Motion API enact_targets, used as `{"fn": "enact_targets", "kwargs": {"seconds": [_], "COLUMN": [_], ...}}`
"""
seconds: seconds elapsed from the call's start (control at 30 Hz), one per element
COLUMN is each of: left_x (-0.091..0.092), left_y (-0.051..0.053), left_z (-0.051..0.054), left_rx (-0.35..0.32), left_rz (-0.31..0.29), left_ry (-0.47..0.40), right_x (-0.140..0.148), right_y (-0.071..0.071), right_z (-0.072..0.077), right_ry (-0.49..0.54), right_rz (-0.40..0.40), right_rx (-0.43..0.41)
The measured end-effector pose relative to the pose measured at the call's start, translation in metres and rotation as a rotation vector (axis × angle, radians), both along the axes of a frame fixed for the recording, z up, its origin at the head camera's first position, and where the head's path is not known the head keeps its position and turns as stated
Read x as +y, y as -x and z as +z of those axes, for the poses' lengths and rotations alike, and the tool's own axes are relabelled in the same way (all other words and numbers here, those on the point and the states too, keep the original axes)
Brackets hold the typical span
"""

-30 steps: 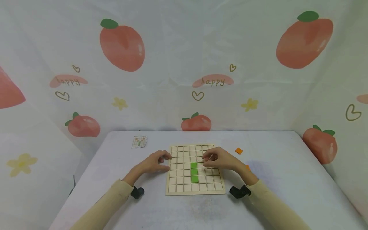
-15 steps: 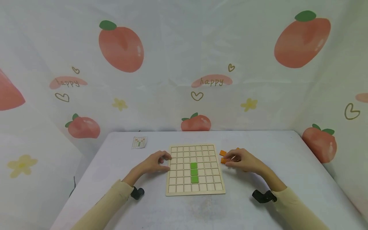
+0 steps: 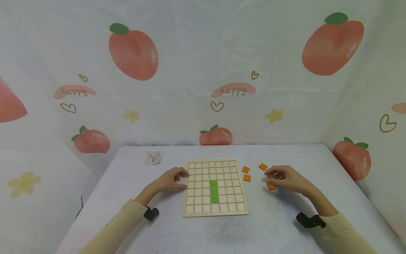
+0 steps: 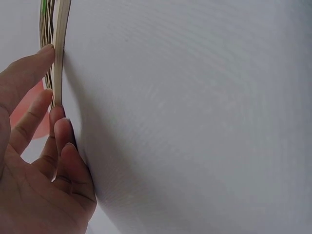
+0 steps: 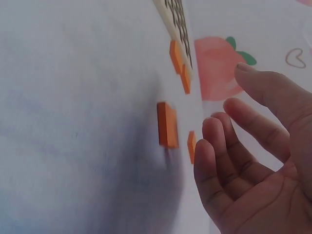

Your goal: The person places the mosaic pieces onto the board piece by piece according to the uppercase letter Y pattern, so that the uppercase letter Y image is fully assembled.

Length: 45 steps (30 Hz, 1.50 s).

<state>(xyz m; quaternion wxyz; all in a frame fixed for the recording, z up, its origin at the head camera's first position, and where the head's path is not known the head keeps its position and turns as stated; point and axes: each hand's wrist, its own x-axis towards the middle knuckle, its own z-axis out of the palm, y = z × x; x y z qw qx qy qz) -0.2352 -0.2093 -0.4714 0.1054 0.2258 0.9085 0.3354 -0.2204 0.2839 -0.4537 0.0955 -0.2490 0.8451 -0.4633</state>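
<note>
A pale wooden grid board [image 3: 198, 209] lies mid-table, with three green tiles [image 3: 214, 190] in one column. The left hand [image 3: 168, 181] rests at the board's left edge; in the left wrist view its thumb and a fingertip touch the board's rim [image 4: 60, 48]. Over the right side of the table, the right hand [image 3: 288, 178] hovers with relaxed, slightly bent fingers and holds nothing. An orange tile [image 3: 271, 187] lies just below its fingertips. Two more orange tiles, one [image 3: 245, 169] behind the other [image 3: 247, 178], lie beside the board's right edge, and another [image 3: 263, 166] farther back.
A small paper card [image 3: 153, 158] printed with a coloured grid pattern lies at the back left of the white table [image 3: 190, 236]. Behind the table hangs a cloth [image 3: 180, 116] printed with fruit and flowers. A black strap device [image 3: 311, 221] is on the right wrist.
The right hand has moved off the board and away to the right, uncovering the orange tiles beside the board. The left hand and the green tiles have stayed in place.
</note>
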Motion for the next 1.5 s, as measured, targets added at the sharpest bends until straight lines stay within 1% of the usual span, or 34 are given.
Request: {"fn": "enact_targets", "kwargs": {"seconds": [0.2,0.37,0.5,0.63,0.8,1.03,1.2,1.27,1.37,1.5], "left_x": [0.000,0.000,0.000,0.000,0.000,0.001,0.000,0.000,0.000,0.000], "left_y": [0.000,-0.001,0.000,0.000,0.000,0.000,0.001,0.001,0.001,0.001], "left_z": [0.000,0.001,0.001,0.000,0.000,-0.001,-0.001,-0.002,-0.002,-0.002], "left_rx": [-0.003,-0.014,-0.014,-0.009,0.000,0.000,0.003,0.007,0.013,0.011], "left_rz": [-0.004,0.007,0.011,0.011,0.003,0.007,0.004,-0.002,-0.004,0.007], "left_ry": [-0.009,-0.011,-0.009,-0.003,0.005,0.018,0.018,0.015,0.013,0.014], "right_x": [0.014,0.025,0.028,0.027,0.020,0.012,0.010,0.009,0.009,0.007], "right_y": [0.002,0.004,0.004,0.003,0.000,-0.004,-0.005,-0.005,-0.004,-0.003], "right_z": [-0.001,-0.006,-0.010,-0.014,-0.017,-0.022,-0.023,-0.023,-0.023,-0.023], "right_ry": [-0.016,-0.025,-0.011,-0.013,-0.051,-0.134,-0.146,-0.148,-0.153,-0.162], "right_rz": [0.024,0.024,0.027,0.031,0.028,-0.040,-0.035,-0.030,-0.030,-0.047], "right_rx": [0.015,0.026,0.015,0.017,0.070,0.094,0.135,0.138,0.120,0.106]}}
